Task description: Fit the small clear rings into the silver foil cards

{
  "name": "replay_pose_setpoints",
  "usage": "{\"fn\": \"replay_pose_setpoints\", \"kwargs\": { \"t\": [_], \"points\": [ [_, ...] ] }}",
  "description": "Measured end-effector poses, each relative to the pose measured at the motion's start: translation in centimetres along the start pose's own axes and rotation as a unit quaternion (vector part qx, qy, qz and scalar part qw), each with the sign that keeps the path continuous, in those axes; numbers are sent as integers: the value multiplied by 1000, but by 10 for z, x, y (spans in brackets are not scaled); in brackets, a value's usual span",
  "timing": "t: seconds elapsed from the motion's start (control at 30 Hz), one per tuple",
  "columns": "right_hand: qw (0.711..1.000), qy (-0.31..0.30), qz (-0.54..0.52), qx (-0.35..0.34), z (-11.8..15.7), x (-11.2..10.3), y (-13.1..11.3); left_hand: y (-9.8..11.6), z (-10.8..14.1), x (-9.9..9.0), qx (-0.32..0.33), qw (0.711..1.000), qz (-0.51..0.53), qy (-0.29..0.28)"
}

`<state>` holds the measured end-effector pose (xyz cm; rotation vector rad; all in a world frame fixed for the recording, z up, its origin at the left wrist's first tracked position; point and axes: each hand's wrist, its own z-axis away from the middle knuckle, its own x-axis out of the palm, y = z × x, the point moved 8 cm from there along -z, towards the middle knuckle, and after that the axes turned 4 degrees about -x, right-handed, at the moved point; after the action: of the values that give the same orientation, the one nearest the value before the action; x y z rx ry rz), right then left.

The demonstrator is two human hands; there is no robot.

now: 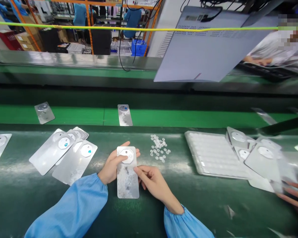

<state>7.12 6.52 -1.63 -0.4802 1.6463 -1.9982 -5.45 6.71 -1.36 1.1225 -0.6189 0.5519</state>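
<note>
A silver phone back cover [128, 185] with an octagonal camera area at its top stands between my hands. My left hand [111, 167] grips it from the left, thumb pressed across the camera area and fingertips showing past the right edge. My right hand [152, 181] pinches the cover's right edge between thumb and curled fingers. Just right of the cover lies a scatter of small round whitish pieces [159, 147]. To my left, a loose pile of similar covers [74, 162] overlaps on the green work surface, a few with blue marks in the camera area.
A clear plastic tray [213, 155] lies to the right, beside more covers [263, 158]. At the right edge another person's hand [296, 195] is blurred. Single covers [124, 115] rest on the bright green belt [89, 115] beyond. A monitor [198, 49] hangs above.
</note>
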Motion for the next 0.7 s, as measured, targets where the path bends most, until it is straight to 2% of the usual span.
{"fn": "replay_pose_setpoints", "kwargs": {
  "t": [0.1, 0.2, 0.33, 0.5, 0.57, 0.63, 0.7],
  "points": [
    [1000, 10, 5, -3, 0, -1, 1, 0, 0, 2, -2, 1000, 9, -2],
    [1000, 10, 14, -8, 0, -1, -1, 2, 1, 1, 5, 999, -33, 14],
    [999, -22, 12, -21, 1, 6, -9, 4, 2, -2, 22, 996, -82, 31],
    [999, -31, 17, -40, 1, 9, -10, 5, 2, -2, 39, 996, -74, 34],
    [997, -7, 53, -64, 4, 3, -13, 4, 1, -2, 37, 997, -55, 35],
    [984, 47, 131, -114, 10, -7, -24, 3, -1, -4, 36, 998, -33, 38],
    [942, 126, 237, -202, 21, -16, -46, 2, -3, -7, 31, 999, -5, 39]
  ]
}}
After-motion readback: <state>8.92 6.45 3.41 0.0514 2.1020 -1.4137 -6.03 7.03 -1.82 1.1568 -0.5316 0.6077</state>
